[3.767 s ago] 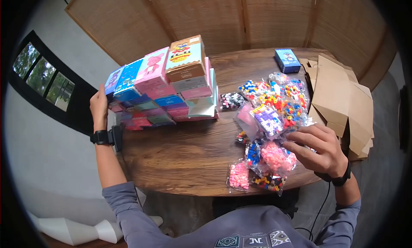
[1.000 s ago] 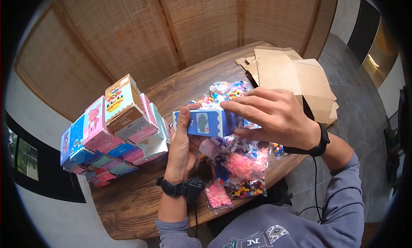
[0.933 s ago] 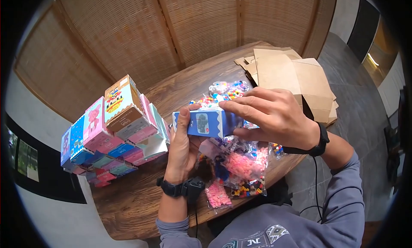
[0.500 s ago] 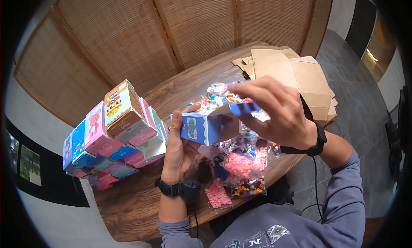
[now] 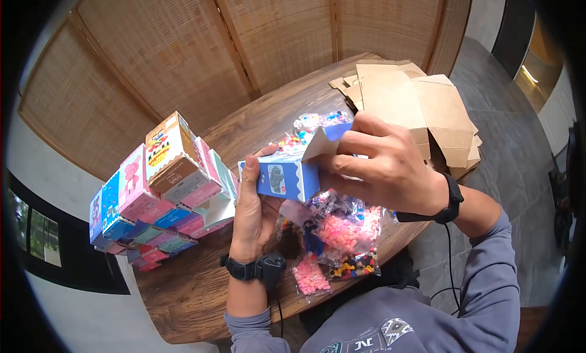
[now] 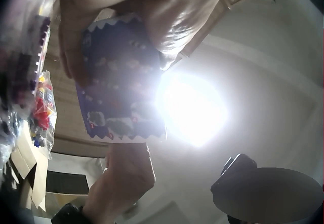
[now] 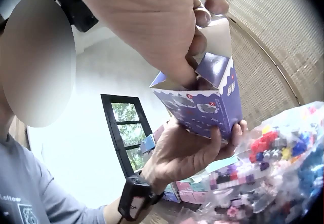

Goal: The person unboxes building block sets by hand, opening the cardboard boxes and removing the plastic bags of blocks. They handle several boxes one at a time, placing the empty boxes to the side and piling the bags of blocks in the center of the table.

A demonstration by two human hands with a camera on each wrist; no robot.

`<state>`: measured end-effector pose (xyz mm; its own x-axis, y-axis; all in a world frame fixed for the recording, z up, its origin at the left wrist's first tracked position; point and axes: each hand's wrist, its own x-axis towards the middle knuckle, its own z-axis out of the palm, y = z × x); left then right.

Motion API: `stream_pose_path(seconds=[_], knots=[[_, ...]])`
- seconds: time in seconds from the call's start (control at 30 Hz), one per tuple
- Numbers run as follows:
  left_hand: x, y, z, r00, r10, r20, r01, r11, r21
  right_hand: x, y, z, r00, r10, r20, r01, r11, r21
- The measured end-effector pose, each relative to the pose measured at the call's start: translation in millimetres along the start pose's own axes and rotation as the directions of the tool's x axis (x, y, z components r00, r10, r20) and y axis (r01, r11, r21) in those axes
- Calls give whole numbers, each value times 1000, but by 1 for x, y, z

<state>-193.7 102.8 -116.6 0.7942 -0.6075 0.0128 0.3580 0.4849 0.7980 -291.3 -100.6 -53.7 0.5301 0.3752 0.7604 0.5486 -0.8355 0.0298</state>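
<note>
My left hand point(image 5: 250, 212) holds a small blue cardboard box point(image 5: 279, 178) above the table, thumb along its near side. The box's right end is open, with a flap point(image 5: 319, 144) standing up. At that opening is my right hand point(image 5: 390, 167). In the right wrist view, a digit of it reaches inside the box point(image 7: 195, 112) while other fingers curl near the raised flap point(image 7: 218, 37). What those hidden fingertips touch, I cannot tell. Below the box lie clear bags of coloured plastic pieces point(image 5: 345, 231). From below, the left wrist view shows the box's patterned face point(image 6: 121, 97).
Stacked toy boxes point(image 5: 162, 176), pink, blue and brown, stand at the left of the wooden table point(image 5: 189, 298). Flattened brown cardboard point(image 5: 421, 109) is piled at the back right. Behind the table rises a woven folding screen point(image 5: 287, 35). A cable hangs by the right arm.
Earlier, the blue box stood at the table's back and my left hand was on the stack. Now my left hand holds it, its end flap is open, and my right fingers have gone in.
</note>
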Motion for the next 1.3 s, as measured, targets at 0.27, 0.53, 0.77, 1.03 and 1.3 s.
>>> stream_pose_path(seconds=[0.27,0.53,0.77,1.03,1.3], knots=[[-1,3,0,999,44,21,-45,998,37,0,4,2,994,30,101,-47,984,173],[-3,-1,6,999,52,8,-53,998,39,-2,-1,6,999,30,25,-32,996,79],[3,1,-6,996,90,-17,-91,992,-82,0,-2,-14,986,44,-163,-27,994,103],[2,5,-5,998,22,-59,-29,992,-122,-12,5,-69,968,-22,-248,18,1000,-18],[1,3,-7,997,68,41,-58,978,-202,-60,16,-75,943,-31,-332,-76,950,-304]])
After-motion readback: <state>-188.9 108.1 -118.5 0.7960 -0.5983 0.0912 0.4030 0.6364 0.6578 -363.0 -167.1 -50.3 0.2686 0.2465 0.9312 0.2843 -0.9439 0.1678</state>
